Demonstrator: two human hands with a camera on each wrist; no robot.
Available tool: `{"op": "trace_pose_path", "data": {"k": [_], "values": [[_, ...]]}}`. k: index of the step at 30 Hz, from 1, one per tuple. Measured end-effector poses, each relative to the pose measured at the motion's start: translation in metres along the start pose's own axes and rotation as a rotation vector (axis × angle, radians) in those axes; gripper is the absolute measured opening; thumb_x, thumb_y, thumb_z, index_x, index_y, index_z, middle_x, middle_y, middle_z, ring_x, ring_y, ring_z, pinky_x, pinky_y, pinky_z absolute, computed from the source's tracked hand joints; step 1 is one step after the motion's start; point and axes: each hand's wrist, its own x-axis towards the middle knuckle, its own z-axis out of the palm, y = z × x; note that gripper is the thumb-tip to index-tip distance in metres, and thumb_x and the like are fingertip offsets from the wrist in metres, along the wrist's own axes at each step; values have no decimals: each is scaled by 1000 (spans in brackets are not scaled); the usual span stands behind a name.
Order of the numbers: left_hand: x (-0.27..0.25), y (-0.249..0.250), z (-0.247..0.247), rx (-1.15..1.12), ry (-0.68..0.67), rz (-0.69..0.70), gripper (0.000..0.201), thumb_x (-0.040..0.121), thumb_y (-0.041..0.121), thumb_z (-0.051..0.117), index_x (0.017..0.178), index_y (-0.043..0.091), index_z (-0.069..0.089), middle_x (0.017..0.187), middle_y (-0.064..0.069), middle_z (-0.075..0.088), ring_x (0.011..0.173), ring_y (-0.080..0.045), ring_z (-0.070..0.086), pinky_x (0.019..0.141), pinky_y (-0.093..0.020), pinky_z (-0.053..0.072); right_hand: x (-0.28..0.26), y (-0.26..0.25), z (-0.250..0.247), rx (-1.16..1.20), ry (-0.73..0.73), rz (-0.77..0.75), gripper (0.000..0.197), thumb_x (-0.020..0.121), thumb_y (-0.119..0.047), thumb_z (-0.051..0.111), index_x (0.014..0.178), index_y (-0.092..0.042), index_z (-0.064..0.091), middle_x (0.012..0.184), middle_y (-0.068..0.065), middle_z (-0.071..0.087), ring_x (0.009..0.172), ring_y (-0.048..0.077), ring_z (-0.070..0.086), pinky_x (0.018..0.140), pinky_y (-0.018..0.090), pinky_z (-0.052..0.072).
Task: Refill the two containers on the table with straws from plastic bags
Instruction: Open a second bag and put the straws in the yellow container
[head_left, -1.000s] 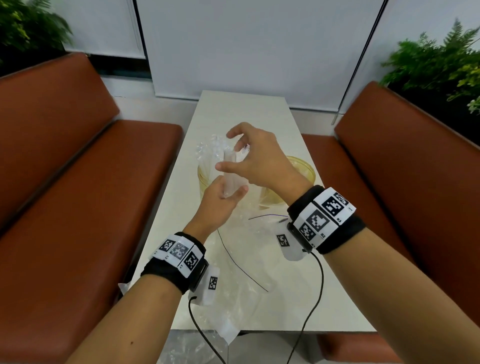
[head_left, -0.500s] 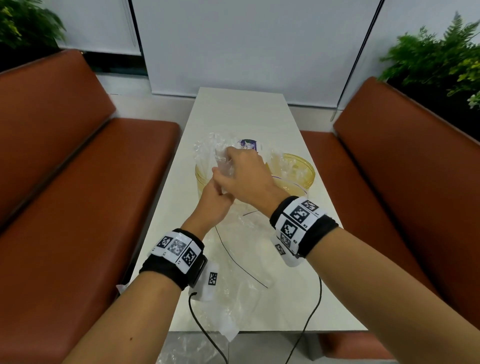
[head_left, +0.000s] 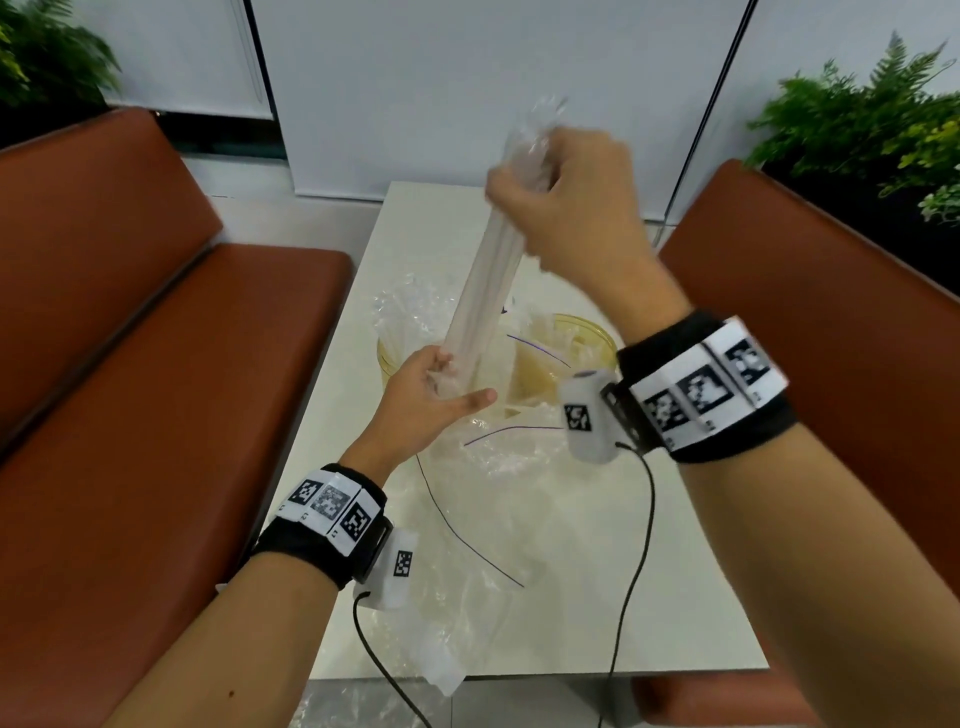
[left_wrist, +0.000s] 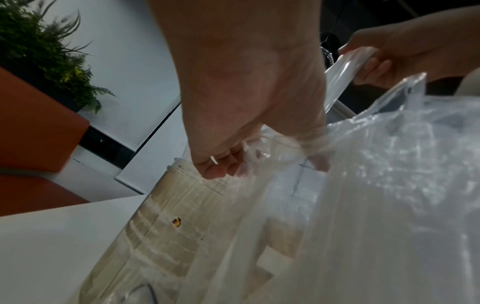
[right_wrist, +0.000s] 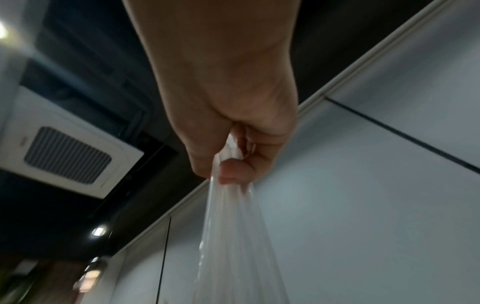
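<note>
My right hand (head_left: 561, 208) is raised over the table and grips the top of a long bundle of white straws (head_left: 488, 280) in clear wrapping. My left hand (head_left: 436, 400) holds the bundle's lower end together with the crumpled plastic bag (head_left: 415, 312) around it. Below stand two clear yellowish containers, one on the left (head_left: 385, 358) and one on the right (head_left: 592, 332), both partly hidden by plastic. In the left wrist view my left hand (left_wrist: 228, 162) pinches the plastic bag (left_wrist: 363, 185) above a container (left_wrist: 166, 209). In the right wrist view my right hand (right_wrist: 233, 162) clutches the straws (right_wrist: 233, 236).
A flattened clear bag (head_left: 493, 571) with a dark zip line lies on the near half of the white table (head_left: 421, 223). Brown benches stand at the left (head_left: 130, 364) and right (head_left: 805, 312). Black wrist cables (head_left: 639, 545) hang over the table's near edge.
My right hand has risen from just above the containers and drawn the straw bundle up and away. My left hand stayed low, holding the bag.
</note>
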Motion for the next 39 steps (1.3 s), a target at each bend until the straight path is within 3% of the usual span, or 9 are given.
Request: {"op": "trace_pose_path", "data": {"k": [2, 6, 10, 18, 22, 27, 31, 35, 39], "values": [[1, -2, -1, 36, 24, 10, 60, 71, 32, 90, 122, 22, 60, 105, 8, 57, 89, -3, 55, 85, -16, 44, 15, -1, -22, 19, 92, -11, 30, 80, -31, 66, 72, -3, 57, 69, 20, 66, 57, 35, 67, 40, 43, 47], [3, -6, -6, 77, 43, 38, 61, 70, 28, 91, 124, 22, 62, 105, 6, 55, 79, -2, 48, 81, -16, 46, 37, 22, -58, 21, 223, -31, 34, 84, -33, 62, 73, -2, 54, 79, 32, 63, 52, 27, 67, 36, 28, 48], [4, -8, -9, 105, 63, 46, 57, 73, 29, 89, 124, 23, 63, 105, 5, 57, 74, -8, 46, 75, -14, 46, 48, 69, -63, -130, 284, 56, 32, 79, -39, 61, 63, -13, 51, 69, 17, 66, 58, 27, 69, 44, 39, 52], [2, -5, -9, 121, 80, 48, 48, 79, 32, 83, 123, 25, 64, 106, 5, 60, 73, -9, 47, 69, -11, 45, 21, 144, -11, -339, 39, 305, 25, 85, -24, 65, 69, -12, 51, 62, -3, 50, 51, 9, 42, 41, 12, 27], [2, -2, -7, 109, 76, 49, 46, 80, 31, 83, 122, 24, 64, 108, 3, 61, 73, -10, 47, 74, -18, 47, -5, 176, 16, -303, -67, 503, 24, 81, -28, 68, 75, -7, 59, 74, 4, 62, 66, 20, 62, 46, 17, 33], [4, 0, -4, 109, 67, 52, 39, 84, 33, 79, 120, 25, 66, 115, 1, 62, 75, -10, 49, 73, -15, 48, -24, 188, 23, -336, -234, 645, 56, 77, -58, 76, 84, -2, 69, 78, 9, 67, 80, 27, 67, 62, 30, 52], [2, 2, -3, 80, 54, 14, 27, 94, 36, 67, 120, 27, 66, 119, 3, 62, 87, -13, 52, 84, -22, 46, -19, 180, 13, -240, -215, 676, 102, 55, -76, 78, 129, -6, 62, 126, 10, 66, 106, 28, 69, 92, 43, 58], [-2, 8, -3, -4, 37, -20, 24, 101, 21, 55, 122, 22, 66, 111, 10, 62, 94, -8, 55, 82, -18, 41, -8, 158, -7, -266, -114, 483, 63, 78, -55, 77, 123, -13, 66, 114, 2, 72, 105, 16, 67, 97, 33, 53], [-7, 16, -3, -52, -31, -28, 39, 87, 20, 58, 126, 22, 63, 111, 5, 61, 100, -4, 56, 82, -18, 41, -17, 100, -19, -180, -126, 260, 27, 89, -43, 70, 90, -17, 75, 78, -2, 75, 62, 7, 64, 62, 21, 54]]}}
